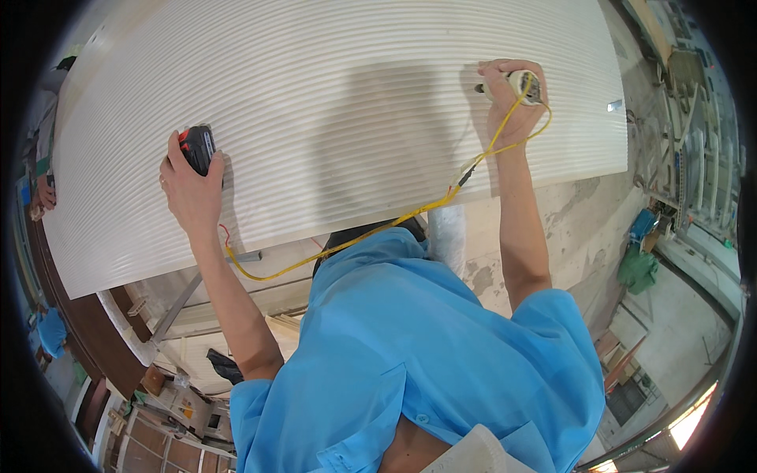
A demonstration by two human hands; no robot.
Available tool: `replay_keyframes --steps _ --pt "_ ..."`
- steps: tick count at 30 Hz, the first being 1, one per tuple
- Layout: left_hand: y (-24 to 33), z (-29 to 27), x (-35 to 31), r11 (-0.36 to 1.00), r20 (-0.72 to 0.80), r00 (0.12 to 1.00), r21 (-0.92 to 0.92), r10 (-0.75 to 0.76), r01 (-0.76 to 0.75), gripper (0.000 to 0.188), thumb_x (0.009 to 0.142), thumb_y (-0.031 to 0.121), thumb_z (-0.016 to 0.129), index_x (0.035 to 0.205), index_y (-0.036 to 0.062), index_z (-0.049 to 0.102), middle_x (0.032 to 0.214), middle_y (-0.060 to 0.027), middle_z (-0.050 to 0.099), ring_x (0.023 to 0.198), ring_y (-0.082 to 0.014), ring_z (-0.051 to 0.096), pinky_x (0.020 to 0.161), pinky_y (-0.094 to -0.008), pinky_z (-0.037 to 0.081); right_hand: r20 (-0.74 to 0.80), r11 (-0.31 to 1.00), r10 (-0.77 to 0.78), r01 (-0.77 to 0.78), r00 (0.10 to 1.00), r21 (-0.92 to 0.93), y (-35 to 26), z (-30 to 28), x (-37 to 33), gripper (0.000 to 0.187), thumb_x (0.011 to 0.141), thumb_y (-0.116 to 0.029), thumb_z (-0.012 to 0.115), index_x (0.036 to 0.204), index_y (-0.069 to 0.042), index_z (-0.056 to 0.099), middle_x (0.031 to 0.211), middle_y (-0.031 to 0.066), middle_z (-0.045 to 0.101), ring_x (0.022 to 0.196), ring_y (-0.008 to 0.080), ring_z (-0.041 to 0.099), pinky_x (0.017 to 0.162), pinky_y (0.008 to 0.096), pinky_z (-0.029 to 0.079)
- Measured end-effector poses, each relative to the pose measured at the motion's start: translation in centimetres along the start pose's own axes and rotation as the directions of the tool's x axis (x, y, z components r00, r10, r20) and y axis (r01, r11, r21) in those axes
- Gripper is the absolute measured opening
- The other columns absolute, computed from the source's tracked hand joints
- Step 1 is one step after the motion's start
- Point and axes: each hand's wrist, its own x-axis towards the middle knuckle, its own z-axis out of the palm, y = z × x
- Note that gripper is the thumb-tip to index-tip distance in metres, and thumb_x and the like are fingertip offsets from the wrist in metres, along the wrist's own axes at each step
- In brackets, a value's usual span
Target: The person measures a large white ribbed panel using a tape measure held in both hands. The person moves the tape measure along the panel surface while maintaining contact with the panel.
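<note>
My left hand [189,185] is closed around a black and red block that looks like a power-tool battery pack [199,148], over the white ridged panel [276,102]. At the far right of the panel, my right hand [512,102] grips a small off-white, round-bodied power tool [524,85] with a dark end. My fingers hide much of its body. A yellow cable [378,225] loops from that tool past my right wrist, through a dark taped joint, across my front to my left forearm. A thin red wire shows at its left end.
Another person's hand [46,193] rests by the panel's left edge. A dark brown board [75,307] lies below that edge. Workshop clutter, a green bag [637,268] and a blue object [643,225] stand on the right. Grey tubing [177,307] shows beneath the panel.
</note>
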Motion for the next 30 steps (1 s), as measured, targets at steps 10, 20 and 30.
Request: replay_keyframes --steps 10,20,30 --pt "0.4 0.0 0.8 1.000 0.005 1.000 0.001 0.019 -0.019 0.085 0.086 0.042 0.077 0.159 0.0172 0.041 0.147 -0.0234 0.051 0.132 -0.0436 0.053 0.105 -0.0552 0.049 -0.028 0.998 0.059 -0.060 0.998 -0.031 0.4 1.1 0.4 0.019 0.086 0.005 0.071 0.099 -0.002 0.059 0.090 0.0155 0.070 0.091 0.0275 0.071 0.093 0.0437 0.057" --pt "0.4 0.2 1.2 1.000 0.011 1.000 -0.016 0.015 -0.014 0.085 0.086 0.042 0.077 0.159 0.0185 0.040 0.147 -0.0230 0.050 0.131 -0.0443 0.053 0.106 -0.0555 0.049 -0.023 0.999 -0.048 0.049 0.999 0.024 0.0 0.6 1.8 0.019 0.086 0.004 0.071 0.099 -0.002 0.059 0.090 0.0159 0.071 0.090 0.0272 0.071 0.095 0.0455 0.057" --pt "1.0 -0.2 1.2 1.000 0.029 0.999 -0.004 -0.016 0.016 0.084 0.088 0.044 0.075 0.160 0.0179 0.040 0.148 -0.0239 0.050 0.134 -0.0435 0.052 0.107 -0.0552 0.048 0.004 0.998 -0.046 0.046 0.999 0.037 0.0 0.6 2.3 0.019 0.088 0.002 0.074 0.100 -0.002 0.060 0.089 0.0147 0.071 0.091 0.0266 0.071 0.092 0.0430 0.057"
